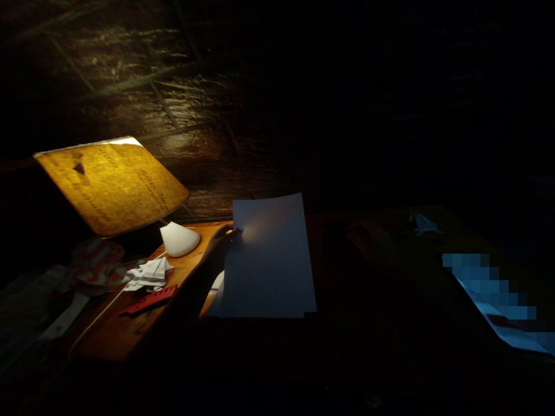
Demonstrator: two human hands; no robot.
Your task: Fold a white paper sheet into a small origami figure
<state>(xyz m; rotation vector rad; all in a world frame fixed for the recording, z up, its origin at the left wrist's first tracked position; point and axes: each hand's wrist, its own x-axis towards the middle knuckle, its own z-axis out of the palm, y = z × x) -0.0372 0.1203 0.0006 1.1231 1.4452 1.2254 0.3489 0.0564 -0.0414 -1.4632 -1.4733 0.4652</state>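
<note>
Wooden tabletop [117,335], dim room, centre-left of frame: left hand [219,242] pinches the left edge of a paper sheet [269,260] lying rightward, long axis running up-frame.

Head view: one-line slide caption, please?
Left hand holds a paper sheet beside a white cone on a dim wooden table.

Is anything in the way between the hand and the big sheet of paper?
No, nothing visible stands between them. The left hand is right at the left edge of the paper sheet, with its fingers touching the paper and no other object in between.
</note>
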